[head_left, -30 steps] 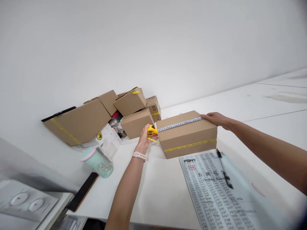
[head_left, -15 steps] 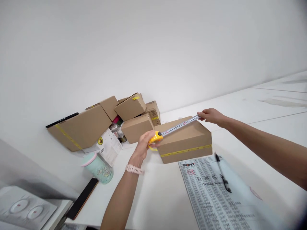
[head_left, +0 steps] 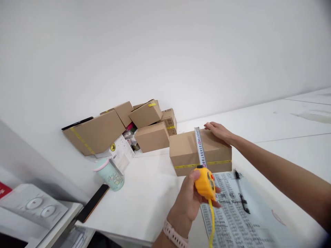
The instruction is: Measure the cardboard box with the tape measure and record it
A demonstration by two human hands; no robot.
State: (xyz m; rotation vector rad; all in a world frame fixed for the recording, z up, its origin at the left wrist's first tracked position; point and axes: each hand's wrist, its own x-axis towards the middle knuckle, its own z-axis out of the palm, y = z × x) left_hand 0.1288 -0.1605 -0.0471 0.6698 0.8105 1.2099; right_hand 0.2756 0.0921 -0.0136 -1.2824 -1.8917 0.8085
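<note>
Left hand: gripping tape measure
Box: 12 o'clock of that hand
Right hand: unclenched, on box top
Blade: already out over box, not yet retracted
Pen: untouched, 4 o'clock of box

Box sits behind report; pen on report; cup left of both

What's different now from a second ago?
The left hand moved the tape measure from the left end of the box to its near side; the blade now runs crossways. The right hand let go of the blade and touches the box. Pen and cup stayed.
</note>
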